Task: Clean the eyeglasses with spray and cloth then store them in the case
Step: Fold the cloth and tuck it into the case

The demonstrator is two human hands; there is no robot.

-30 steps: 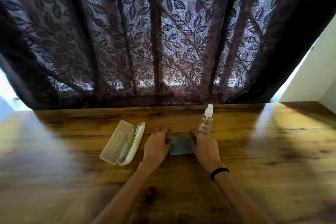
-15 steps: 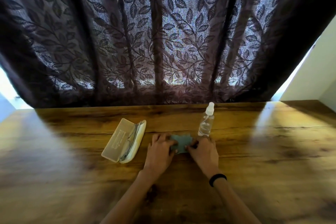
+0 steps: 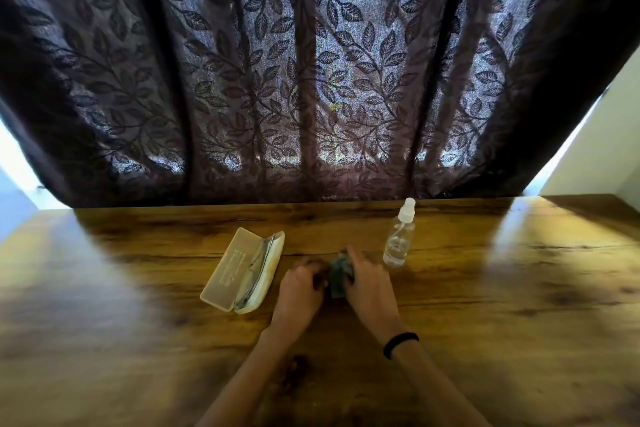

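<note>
Left hand (image 3: pixel 300 291) curled, fingers bent inward toward the cloth (image 3: pixel 337 274), touching its left edge; grip blurred, so pinching or merely pressing cannot be told. Right hand (image 3: pixel 369 288) laid over the cloth's right side, fingers folded around the bunched fabric, closed on it. Cloth small, dark green, crumpled upright between the two hands, mostly covered, only a narrow strip showing. Resting low on the wooden table (image 3: pixel 502 305), though contact with the surface hidden by the hands.

Eyeglasses (image 3: pixel 258 269) lying inside the open case (image 3: pixel 235 274), just left of the left hand, apart from it; frame thin and hard to make out against the pale lining, lenses not distinguishable. Spray bottle (image 3: pixel 400 236) upright, clear with a white cap, just beyond the right hand, not touched.

Black band (image 3: pixel 400 343) around the right wrist. Forearms cut off at the lower edge. Dark leaf-patterned curtain (image 3: pixel 311 80) behind the table's far edge.
</note>
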